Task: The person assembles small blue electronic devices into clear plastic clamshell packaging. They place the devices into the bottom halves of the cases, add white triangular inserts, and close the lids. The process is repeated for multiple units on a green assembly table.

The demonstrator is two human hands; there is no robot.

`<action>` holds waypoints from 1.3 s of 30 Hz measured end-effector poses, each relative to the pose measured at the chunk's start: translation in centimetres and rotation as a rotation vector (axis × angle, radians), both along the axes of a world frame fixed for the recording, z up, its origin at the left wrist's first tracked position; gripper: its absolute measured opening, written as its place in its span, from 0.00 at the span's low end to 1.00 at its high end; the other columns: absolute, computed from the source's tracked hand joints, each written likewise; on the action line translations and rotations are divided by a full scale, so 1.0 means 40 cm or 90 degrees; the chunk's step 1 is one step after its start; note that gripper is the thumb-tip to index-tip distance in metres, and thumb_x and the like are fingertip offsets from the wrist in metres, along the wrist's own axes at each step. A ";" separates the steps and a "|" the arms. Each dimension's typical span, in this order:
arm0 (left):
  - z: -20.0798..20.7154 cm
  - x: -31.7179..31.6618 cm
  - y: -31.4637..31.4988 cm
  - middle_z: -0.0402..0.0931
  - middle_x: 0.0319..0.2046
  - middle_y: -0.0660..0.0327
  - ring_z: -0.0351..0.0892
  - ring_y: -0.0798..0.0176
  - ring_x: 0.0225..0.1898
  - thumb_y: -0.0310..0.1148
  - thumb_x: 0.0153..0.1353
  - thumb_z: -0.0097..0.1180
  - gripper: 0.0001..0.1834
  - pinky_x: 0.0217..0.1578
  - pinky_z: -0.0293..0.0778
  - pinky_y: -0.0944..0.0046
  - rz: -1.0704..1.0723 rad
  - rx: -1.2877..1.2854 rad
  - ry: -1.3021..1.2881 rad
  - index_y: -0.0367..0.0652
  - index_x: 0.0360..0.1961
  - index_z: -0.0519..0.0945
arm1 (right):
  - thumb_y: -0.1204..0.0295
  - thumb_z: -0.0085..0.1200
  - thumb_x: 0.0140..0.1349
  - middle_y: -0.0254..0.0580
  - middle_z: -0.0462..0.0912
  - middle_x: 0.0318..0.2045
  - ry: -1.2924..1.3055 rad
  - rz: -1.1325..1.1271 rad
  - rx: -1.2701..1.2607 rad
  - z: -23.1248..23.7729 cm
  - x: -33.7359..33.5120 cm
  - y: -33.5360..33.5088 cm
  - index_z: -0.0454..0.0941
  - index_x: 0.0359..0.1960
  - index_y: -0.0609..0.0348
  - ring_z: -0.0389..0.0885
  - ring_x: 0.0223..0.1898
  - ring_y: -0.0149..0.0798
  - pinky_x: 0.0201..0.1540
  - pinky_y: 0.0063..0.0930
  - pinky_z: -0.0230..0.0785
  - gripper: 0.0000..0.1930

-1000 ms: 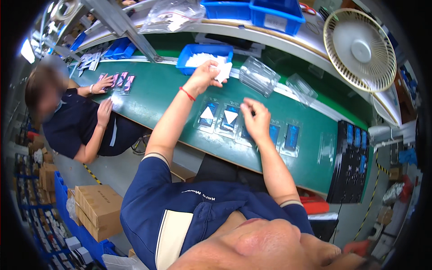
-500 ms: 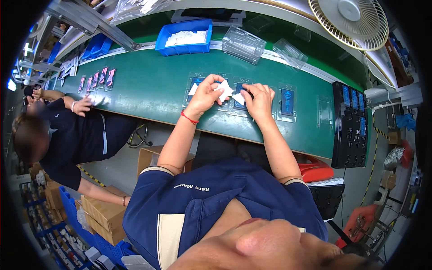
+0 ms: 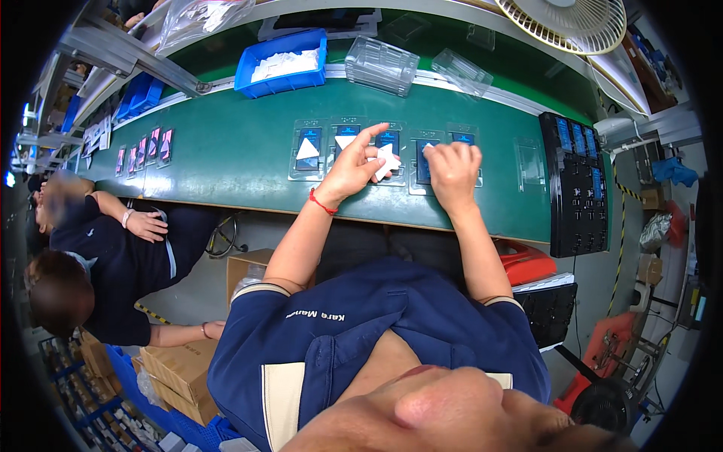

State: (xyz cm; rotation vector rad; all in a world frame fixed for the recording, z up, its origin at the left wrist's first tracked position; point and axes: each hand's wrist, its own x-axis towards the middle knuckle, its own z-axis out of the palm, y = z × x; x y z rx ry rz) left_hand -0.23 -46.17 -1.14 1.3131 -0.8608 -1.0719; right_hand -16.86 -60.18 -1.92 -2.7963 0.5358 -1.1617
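Note:
My left hand [image 3: 352,167] is over the third blue flat device, its index finger stretched out, thumb and other fingers closed on several white triangular pieces [image 3: 386,161]. My right hand [image 3: 453,172] is pinched at the top of the fourth blue device [image 3: 423,167]; a small white piece [image 3: 428,148] shows at its fingertips, mostly hidden. Each device lies in a clear plastic tray. White triangles lie on the first blue device [image 3: 308,160] and the second blue device [image 3: 349,132]. My right hand partly covers a fifth blue device [image 3: 464,138].
Behind the trays are a blue bin [image 3: 245,79] of white pieces and clear plastic boxes [image 3: 382,64]. A black rack [image 3: 576,218] holding blue devices stands at the right, below a fan [image 3: 565,19]. A co-worker [image 3: 113,248] sits at the left, near several pink-topped items [image 3: 154,143].
My right hand has moved right, from the third device to the fourth. My left hand has shifted right too, its index finger now extended. The co-worker's hand has dropped from the bench edge.

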 end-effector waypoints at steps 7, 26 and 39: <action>0.022 -0.043 -0.017 0.79 0.37 0.56 0.78 0.70 0.36 0.14 0.61 0.44 0.39 0.34 0.73 0.72 -0.083 -0.008 -0.012 0.48 0.71 0.49 | 0.69 0.62 0.53 0.35 0.82 0.34 -0.033 0.133 0.372 0.018 0.002 0.027 0.84 0.35 0.55 0.75 0.40 0.39 0.48 0.36 0.58 0.08; 0.049 0.548 -0.073 0.76 0.45 0.44 0.76 0.45 0.46 0.34 0.55 0.55 0.20 0.43 0.74 0.50 0.533 0.016 -1.152 0.42 0.50 0.76 | 0.41 0.64 0.38 0.50 0.66 0.60 0.166 0.167 0.056 0.010 -0.144 -0.105 0.72 0.59 0.48 0.62 0.60 0.55 0.60 0.54 0.52 0.44; -0.043 0.167 0.184 0.45 0.68 0.39 0.44 0.32 0.68 0.67 0.54 0.49 0.41 0.63 0.41 0.34 0.323 0.418 -0.735 0.61 0.66 0.64 | 0.52 0.58 0.55 0.58 0.54 0.67 0.371 0.169 0.067 -0.012 0.078 0.075 0.63 0.65 0.42 0.48 0.68 0.63 0.64 0.69 0.38 0.35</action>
